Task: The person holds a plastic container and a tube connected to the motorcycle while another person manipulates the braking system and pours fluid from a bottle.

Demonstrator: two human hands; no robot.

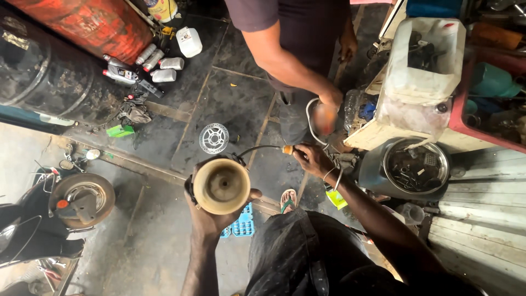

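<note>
My left hand (pixel 211 222) grips a round tan cup-shaped part (pixel 221 186) from below, its open mouth turned up toward the camera. A thin black cable (pixel 257 148) curves from the part's far side to an orange-tipped end (pixel 287 149) that my right hand (pixel 311 159) pinches. Bangles circle my right wrist. Just beyond my right hand, another person's hand (pixel 327 105) holds a loop of pale cable (pixel 310 121); that hand is blurred.
A brake disc (pixel 213 138) lies on the dark oily floor ahead. Drums (pixel 49 77), bottles and a white jug (pixel 189 41) stand at the upper left. A motorbike wheel (pixel 82 198) is at left. A steel bowl of small parts (pixel 416 165) and cluttered crates are at right.
</note>
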